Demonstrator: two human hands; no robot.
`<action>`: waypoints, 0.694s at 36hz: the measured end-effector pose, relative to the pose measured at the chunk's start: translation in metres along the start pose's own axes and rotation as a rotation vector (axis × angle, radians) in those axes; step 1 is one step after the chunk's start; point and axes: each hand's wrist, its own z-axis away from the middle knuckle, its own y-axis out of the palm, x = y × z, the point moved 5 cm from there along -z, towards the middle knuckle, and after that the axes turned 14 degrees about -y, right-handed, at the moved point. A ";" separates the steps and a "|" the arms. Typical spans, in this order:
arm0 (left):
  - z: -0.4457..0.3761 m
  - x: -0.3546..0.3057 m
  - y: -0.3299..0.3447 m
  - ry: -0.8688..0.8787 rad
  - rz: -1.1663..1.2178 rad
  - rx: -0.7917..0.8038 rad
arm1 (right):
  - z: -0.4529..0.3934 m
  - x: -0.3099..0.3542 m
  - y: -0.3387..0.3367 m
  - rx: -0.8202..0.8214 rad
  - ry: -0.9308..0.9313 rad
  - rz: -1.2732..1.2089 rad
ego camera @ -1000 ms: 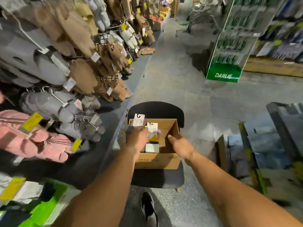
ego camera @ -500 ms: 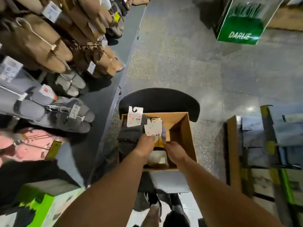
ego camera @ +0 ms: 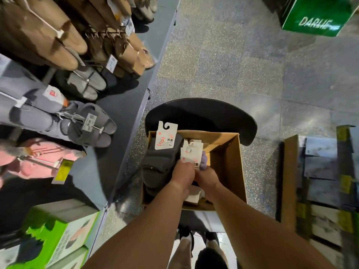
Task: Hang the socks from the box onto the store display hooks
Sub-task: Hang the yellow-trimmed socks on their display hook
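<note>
Socks are being gathered from the open brown cardboard box (ego camera: pixel 227 162) on a black chair. Dark grey socks with white hook cards (ego camera: pixel 161 162) are gripped by the left hand (ego camera: pixel 182 175); a lilac carded pair (ego camera: pixel 203 159) is pinched by the right hand (ego camera: pixel 206 176). Next, lifting toward the display hooks is probably needed.

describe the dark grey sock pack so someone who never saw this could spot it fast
Find the cardboard box on the black chair mid-aisle. At its left edge, the left hand grips the dark grey sock pack. Its white hook card sticks up highest; the neighbouring pack is lilac.
</note>
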 end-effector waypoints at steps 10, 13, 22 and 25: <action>-0.003 -0.004 -0.008 -0.034 0.025 -0.016 | -0.010 -0.001 0.005 0.096 -0.127 -0.177; -0.001 -0.007 -0.009 0.015 0.037 -0.006 | -0.009 -0.002 0.001 0.018 -0.071 -0.159; 0.006 -0.006 -0.016 -0.026 0.083 -0.002 | -0.005 0.002 -0.010 -0.090 0.019 -0.208; 0.005 -0.007 -0.016 -0.025 0.053 -0.009 | -0.001 0.006 -0.012 -0.092 -0.007 -0.229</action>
